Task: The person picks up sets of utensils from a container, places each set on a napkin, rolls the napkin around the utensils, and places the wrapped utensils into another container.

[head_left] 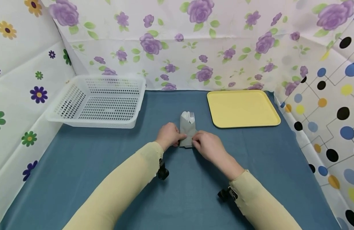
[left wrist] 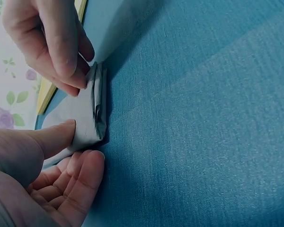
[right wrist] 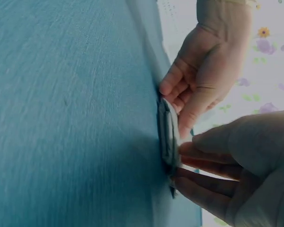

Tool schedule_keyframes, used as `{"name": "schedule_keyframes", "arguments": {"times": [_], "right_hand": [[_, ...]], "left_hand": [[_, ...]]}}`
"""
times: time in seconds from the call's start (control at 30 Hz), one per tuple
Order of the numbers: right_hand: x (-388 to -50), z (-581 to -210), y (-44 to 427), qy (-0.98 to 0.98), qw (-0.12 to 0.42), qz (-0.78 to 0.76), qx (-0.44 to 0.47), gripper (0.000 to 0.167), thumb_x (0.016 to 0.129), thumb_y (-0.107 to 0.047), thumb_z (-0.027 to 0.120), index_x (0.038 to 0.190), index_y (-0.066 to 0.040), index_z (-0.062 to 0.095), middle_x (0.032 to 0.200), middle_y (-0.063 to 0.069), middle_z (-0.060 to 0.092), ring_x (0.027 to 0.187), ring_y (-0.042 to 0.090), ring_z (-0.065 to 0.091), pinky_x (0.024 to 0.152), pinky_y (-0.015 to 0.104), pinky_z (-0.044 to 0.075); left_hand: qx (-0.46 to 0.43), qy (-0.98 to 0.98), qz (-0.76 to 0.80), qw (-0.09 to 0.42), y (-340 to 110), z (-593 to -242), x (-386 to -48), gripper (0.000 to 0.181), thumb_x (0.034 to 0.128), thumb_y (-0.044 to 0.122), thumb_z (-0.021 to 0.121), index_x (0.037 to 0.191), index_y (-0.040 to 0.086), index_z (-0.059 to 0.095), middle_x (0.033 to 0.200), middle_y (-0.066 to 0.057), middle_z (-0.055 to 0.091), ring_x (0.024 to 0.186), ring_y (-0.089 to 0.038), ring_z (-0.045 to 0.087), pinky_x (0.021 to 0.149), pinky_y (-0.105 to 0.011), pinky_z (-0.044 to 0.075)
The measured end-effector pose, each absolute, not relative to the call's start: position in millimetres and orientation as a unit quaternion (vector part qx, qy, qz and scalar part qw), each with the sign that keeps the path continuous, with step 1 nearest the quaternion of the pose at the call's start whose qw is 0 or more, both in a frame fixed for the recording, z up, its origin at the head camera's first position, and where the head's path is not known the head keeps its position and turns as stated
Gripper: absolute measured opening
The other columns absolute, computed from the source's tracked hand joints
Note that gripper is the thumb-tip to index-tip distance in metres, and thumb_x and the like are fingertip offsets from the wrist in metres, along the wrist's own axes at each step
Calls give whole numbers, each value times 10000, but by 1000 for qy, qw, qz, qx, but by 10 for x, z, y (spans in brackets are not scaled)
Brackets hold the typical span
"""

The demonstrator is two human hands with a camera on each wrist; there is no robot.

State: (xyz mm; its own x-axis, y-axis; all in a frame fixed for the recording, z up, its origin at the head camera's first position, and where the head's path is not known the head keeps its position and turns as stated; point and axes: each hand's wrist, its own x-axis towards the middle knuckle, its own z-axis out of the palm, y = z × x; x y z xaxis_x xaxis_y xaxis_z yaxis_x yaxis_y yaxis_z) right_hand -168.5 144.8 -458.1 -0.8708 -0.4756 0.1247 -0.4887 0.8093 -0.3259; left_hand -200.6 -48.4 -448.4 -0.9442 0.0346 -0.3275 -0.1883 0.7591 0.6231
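A folded grey napkin (head_left: 188,133) lies on the blue cloth in the middle of the head view, its folded lower edge toward me. Out of its far end stick a white fork (head_left: 192,116) and a white utensil with a rounded end (head_left: 185,115), whose kind I cannot tell. My left hand (head_left: 169,136) pinches the napkin's left side, thumb on top and fingers curled at the edge, as the left wrist view shows. At the lower right edge, my right hand (head_left: 210,145) pinches the napkin between thumb and fingers. The utensils' lower parts are hidden inside.
A white perforated plastic basket (head_left: 133,119) stands at the back left. At the back right lies a yellow tray (head_left: 243,108). Blue cloth (head_left: 177,191) covers the table, and patterned sheets hang at the back and both sides.
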Motion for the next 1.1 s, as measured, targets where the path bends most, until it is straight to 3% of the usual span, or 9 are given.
{"name": "schedule_keyframes", "arguments": {"times": [0.13,0.4,0.6,0.8,1.1], "right_hand": [[-1744,-4618,1403,-957,23,201,209,137,1035,-113,787,914,-80,842,1047,58,762,852,235,717,771,446,623],[-1815,-4659,1373,-962,2,230,149,167,1007,-147,838,853,-97,800,927,43,673,774,218,647,734,438,592],[-1844,-4654,1352,-965,-8,224,135,191,988,-150,865,833,-102,764,881,41,642,734,206,614,710,430,578],[-1850,-4645,1348,-965,-19,224,138,199,976,-147,876,826,-94,757,866,45,626,740,216,605,715,432,568],[-1875,-4641,1361,-964,-29,224,137,170,978,-150,873,845,-92,784,885,52,651,757,222,624,725,433,576]], "left_hand": [[-29,922,348,165,-524,-4583,-2067,576,1021,362,836,563,132,573,610,-57,702,599,-180,708,597,-343,538],[-33,921,347,175,-497,-4464,-2024,451,1035,310,821,706,15,732,699,-114,752,661,-221,759,613,-334,549],[-14,925,327,194,-522,-4905,-2347,492,1022,333,790,597,108,688,581,-58,674,557,-202,687,554,-349,533],[-23,916,342,208,-564,-5287,-2563,408,932,273,742,553,158,645,584,-66,699,568,-234,725,530,-367,577],[-39,911,360,200,-498,-5308,-2553,347,943,371,806,719,112,750,643,-73,723,594,-235,725,541,-377,597]]}}
